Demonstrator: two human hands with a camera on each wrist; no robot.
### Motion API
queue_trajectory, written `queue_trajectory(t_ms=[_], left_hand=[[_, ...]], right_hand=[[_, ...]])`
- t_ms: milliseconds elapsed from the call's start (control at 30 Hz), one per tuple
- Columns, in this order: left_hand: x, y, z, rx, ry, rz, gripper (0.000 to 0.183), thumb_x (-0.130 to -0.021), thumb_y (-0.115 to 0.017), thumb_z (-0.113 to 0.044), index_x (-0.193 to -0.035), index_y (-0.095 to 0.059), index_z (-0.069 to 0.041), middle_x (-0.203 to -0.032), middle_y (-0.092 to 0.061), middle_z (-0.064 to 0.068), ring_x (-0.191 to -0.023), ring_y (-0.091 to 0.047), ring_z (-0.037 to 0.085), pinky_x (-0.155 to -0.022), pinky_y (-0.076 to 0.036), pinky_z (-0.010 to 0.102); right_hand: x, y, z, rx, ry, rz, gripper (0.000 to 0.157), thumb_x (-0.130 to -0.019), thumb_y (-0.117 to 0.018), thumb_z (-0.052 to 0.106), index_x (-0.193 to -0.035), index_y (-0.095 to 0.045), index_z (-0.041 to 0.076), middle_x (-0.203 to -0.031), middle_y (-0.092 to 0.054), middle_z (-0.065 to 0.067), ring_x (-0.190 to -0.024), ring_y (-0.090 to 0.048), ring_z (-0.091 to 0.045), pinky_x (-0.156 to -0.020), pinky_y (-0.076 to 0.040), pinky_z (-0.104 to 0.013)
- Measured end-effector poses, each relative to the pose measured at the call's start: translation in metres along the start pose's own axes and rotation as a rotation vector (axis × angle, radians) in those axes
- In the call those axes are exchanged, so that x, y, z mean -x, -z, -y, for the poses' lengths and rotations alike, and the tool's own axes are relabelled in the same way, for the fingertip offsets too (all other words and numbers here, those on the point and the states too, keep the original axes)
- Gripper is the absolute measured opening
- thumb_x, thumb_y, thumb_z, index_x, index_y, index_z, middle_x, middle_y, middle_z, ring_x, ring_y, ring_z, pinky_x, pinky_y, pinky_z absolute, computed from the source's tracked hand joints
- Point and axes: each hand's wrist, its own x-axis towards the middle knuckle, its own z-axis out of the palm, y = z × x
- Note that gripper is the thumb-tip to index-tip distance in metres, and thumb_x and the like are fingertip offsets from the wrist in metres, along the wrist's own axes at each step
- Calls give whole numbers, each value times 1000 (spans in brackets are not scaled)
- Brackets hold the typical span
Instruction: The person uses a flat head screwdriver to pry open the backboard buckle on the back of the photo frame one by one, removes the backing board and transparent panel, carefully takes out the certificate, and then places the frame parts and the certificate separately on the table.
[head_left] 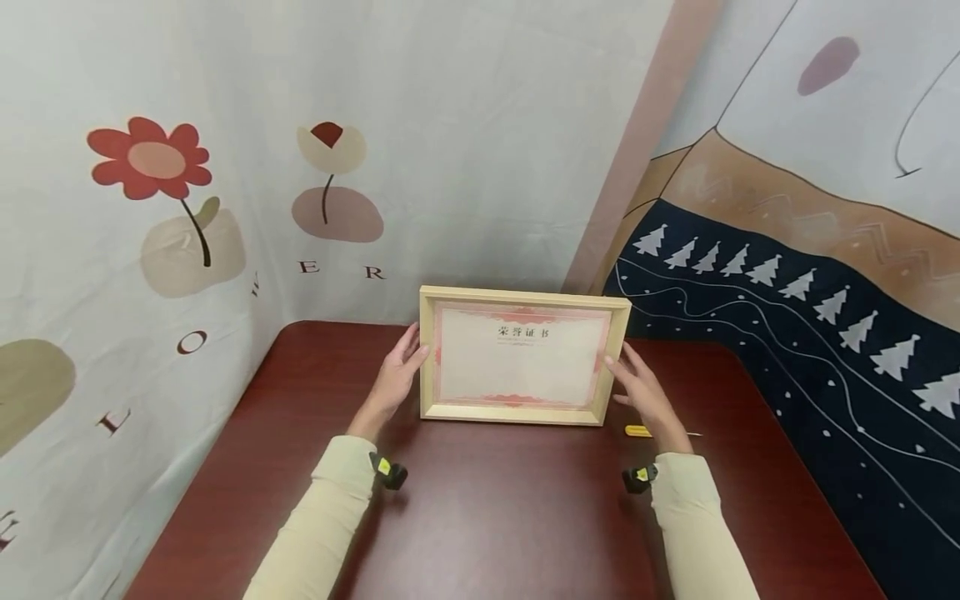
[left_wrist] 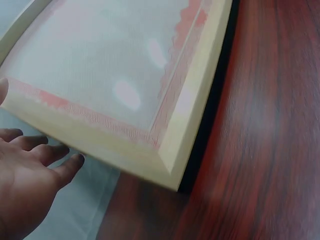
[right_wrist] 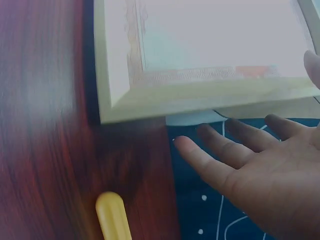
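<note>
A pale wooden picture frame stands on the dark red table, its front facing me and tilted slightly back. Inside it is a certificate with a pink border and Chinese characters near the top. My left hand is at the frame's left side, thumb over the front edge. In the left wrist view its other fingertips show beside the rim. On the opposite side, my right hand has its thumb over the front edge too, with relaxed, spread fingers just outside the rim.
A yellow-handled tool with a thin shaft lies on the table near my right wrist, partly hidden by it. Printed curtains hang behind the table and along its sides. A small black camera is strapped to each wrist.
</note>
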Motion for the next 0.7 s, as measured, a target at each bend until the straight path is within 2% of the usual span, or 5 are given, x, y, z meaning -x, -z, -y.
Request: queue_trajectory(t_ms=[167,300,533,700], left_hand=[[-3,-10,-7,15,-13,-19,64,-102,-51,-21,-156,-19,-9,-155,-31,19,-139,-36,30,-110,-35,46],[-8,-13,-3,-27,-24,-54,60,-102,-50,-20,-156,-23,-11,-150,-40,20,-128,-48,30,-101,-45,43],[-10,-12,-4,-89,-20,-101,57,-101,-52,-17,-153,-30,-11,-136,-55,24,-113,-59,30,-90,-52,34],[-7,-9,-6,-106,-17,-108,57,-101,-54,-17,-153,-32,-12,-137,-54,22,-116,-57,28,-95,-49,38]], right_hand=[[-3,-8,6,-21,4,-26,81,-95,-54,53,-158,-14,21,-157,-27,-16,-135,-38,-38,-107,-34,-61],[-8,-11,3,-18,13,-49,76,-97,-49,54,-157,-16,22,-153,-31,-18,-133,-38,-38,-108,-32,-61],[-10,-10,2,6,30,-71,62,-103,-38,47,-155,-20,19,-143,-38,-23,-123,-45,-39,-106,-36,-60],[-10,-11,3,13,40,-54,60,-104,-37,45,-155,-19,19,-141,-40,-23,-121,-47,-39,-106,-36,-59]])
